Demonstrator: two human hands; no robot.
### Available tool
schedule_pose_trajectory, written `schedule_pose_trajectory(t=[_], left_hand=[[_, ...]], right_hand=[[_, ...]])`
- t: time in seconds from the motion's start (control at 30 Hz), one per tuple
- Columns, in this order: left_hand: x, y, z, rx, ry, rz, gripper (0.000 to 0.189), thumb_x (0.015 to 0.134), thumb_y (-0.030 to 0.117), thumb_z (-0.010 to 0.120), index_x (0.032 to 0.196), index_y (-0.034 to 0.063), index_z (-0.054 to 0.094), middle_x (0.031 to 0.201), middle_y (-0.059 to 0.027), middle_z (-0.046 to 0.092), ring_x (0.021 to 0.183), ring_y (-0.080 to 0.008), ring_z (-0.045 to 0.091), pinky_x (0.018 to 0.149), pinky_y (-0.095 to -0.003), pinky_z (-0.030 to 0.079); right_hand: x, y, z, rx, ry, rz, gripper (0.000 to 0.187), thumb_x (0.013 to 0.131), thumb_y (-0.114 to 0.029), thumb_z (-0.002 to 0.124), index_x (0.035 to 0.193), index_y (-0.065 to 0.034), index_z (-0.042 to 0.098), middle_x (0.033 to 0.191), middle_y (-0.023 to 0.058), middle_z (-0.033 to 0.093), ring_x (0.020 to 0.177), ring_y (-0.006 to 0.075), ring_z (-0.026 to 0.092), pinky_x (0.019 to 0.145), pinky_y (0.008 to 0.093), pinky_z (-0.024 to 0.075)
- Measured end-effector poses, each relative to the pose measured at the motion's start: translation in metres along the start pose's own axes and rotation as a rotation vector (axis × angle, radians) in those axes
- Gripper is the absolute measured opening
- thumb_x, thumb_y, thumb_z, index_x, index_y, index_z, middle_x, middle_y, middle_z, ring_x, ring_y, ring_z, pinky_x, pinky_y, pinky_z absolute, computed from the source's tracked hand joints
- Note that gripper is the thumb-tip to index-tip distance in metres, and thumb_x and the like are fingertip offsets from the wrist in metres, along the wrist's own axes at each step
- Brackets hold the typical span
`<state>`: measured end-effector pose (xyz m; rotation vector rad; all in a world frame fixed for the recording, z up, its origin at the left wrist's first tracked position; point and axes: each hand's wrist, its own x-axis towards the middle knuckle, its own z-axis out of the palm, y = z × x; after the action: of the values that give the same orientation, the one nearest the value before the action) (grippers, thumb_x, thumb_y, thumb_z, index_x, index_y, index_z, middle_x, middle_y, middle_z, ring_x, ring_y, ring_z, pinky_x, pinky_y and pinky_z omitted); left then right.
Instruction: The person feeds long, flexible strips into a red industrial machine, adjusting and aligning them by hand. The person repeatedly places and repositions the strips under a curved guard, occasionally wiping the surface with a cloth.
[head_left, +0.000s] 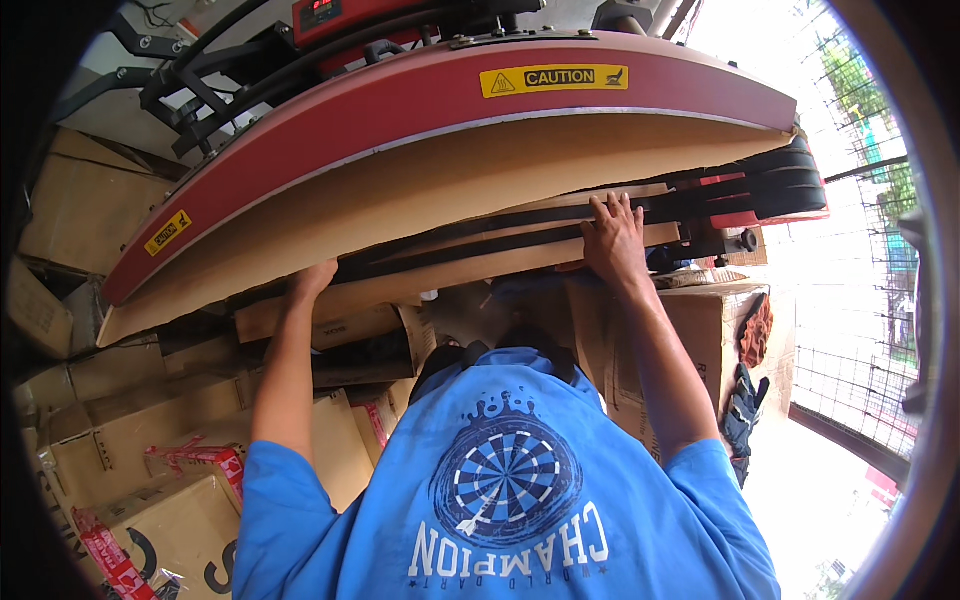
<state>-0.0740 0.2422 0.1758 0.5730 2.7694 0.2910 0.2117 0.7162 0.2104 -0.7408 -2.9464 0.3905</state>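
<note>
A red heat press with a curved upper platen (450, 94) is raised before me, its underside lined with a brown sheet (480, 176). Below it, long black bands (465, 225) run across a brown board-like surface (465, 266). My right hand (616, 236) lies on the bands and the board's front part, fingers spread and pointing away from me. At the left, my left hand (319, 276) reaches to the front edge beneath the upper platen. Its fingertips are hidden, so I cannot tell whether it grips anything.
Yellow caution labels (555, 79) mark the platen. Cardboard boxes (150, 427) with red tape crowd the lower left, and another carton (697, 330) stands at the right. Work gloves (744, 405) lie beside that carton. A wire mesh (855, 300) borders the right side.
</note>
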Motion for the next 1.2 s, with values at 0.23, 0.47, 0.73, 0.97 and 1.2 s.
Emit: schedule_pose_trajectory(t=[0.23, 0.47, 0.73, 0.97, 1.2], left_hand=[[0.002, -0.023, -0.003, 0.145, 0.123, 0.102, 0.050, 0.107, 0.038, 0.066, 0.140, 0.0007, 0.062, 0.139, -0.0240, 0.066, 0.129, -0.0435, 0.061, 0.110, -0.0498, 0.048], [-0.015, -0.012, -0.023, -0.018, 0.035, 0.154, 0.027, 0.104, 0.025, 0.069, 0.125, 0.0071, 0.072, 0.128, -0.0122, 0.073, 0.122, -0.0322, 0.066, 0.106, -0.0463, 0.051], [-0.035, 0.013, -0.002, 0.047, 0.379, 0.298, 0.036, 0.103, 0.026, 0.069, 0.128, 0.0004, 0.068, 0.124, -0.0275, 0.070, 0.119, -0.0472, 0.064, 0.100, -0.0546, 0.051], [-0.039, 0.001, 0.007, 0.023, 0.497, 0.298, 0.039, 0.099, 0.023, 0.073, 0.129, -0.0017, 0.068, 0.125, -0.0274, 0.068, 0.119, -0.0478, 0.064, 0.102, -0.0556, 0.051], [-0.004, -0.019, 0.018, 0.115, 0.513, 0.239, 0.038, 0.099, 0.015, 0.068, 0.132, -0.0026, 0.066, 0.124, -0.0315, 0.068, 0.118, -0.0499, 0.065, 0.102, -0.0561, 0.052]], right_hand=[[-0.003, 0.000, -0.023, 0.142, 0.181, -0.038, 0.042, 0.099, -0.019, 0.069, 0.137, -0.0017, 0.069, 0.155, 0.0276, 0.054, 0.147, 0.0440, 0.048, 0.123, 0.0512, 0.0381], [0.008, 0.010, -0.007, 0.067, 0.129, -0.111, 0.048, 0.099, -0.020, 0.068, 0.145, -0.0050, 0.065, 0.165, 0.0215, 0.046, 0.155, 0.0444, 0.039, 0.128, 0.0581, 0.0299], [0.009, -0.001, 0.013, -0.057, -0.049, -0.079, 0.059, 0.100, -0.024, 0.066, 0.156, -0.0084, 0.055, 0.175, 0.0192, 0.030, 0.162, 0.0452, 0.024, 0.130, 0.0656, 0.0177], [0.010, 0.001, 0.027, -0.074, -0.053, -0.096, 0.068, 0.102, -0.027, 0.062, 0.165, -0.0101, 0.043, 0.178, 0.0191, 0.024, 0.165, 0.0427, 0.017, 0.131, 0.0641, 0.0122], [0.019, -0.001, 0.034, -0.107, -0.068, -0.098, 0.068, 0.104, -0.035, 0.058, 0.165, -0.0087, 0.042, 0.176, 0.0194, 0.030, 0.164, 0.0422, 0.021, 0.130, 0.0680, 0.0104]])
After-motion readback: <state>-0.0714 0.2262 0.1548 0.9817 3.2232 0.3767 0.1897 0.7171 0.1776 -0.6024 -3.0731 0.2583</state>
